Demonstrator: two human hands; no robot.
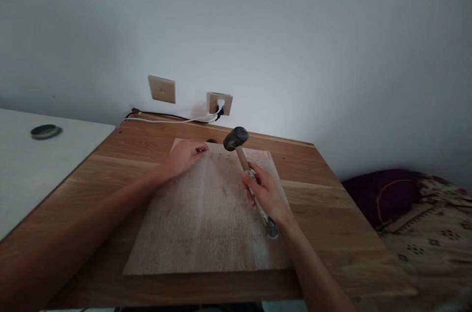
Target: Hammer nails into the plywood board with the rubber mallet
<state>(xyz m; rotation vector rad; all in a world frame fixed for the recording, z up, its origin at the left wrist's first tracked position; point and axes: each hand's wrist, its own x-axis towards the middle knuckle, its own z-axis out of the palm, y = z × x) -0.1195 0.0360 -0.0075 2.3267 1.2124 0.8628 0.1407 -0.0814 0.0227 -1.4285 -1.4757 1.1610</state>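
Observation:
My right hand (pixel 263 186) is wrapped round the wooden handle of a hammer (pixel 236 138), whose dark, blunt head is raised above the far part of a pale wooden board (pixel 199 233). Near the board's far left corner rests my left hand (pixel 186 156), thumb and fingers pinched together at the surface. Whatever sits in that pinch is too small to make out. A thin nail (pixel 225 189) shows on the middle of the board. Several small nail-like bits (pixel 220 157) form a row near its far edge, between the left hand and the hammer head.
The board lies on a brown wooden table (pixel 313 223) against a white wall. White and black cables (pixel 177 120) run along the back to a wall socket (pixel 220 104). On the left, a white surface (pixel 37 169) carries a round dark object (pixel 45 131). Patterned fabric (pixel 435 223) lies at right.

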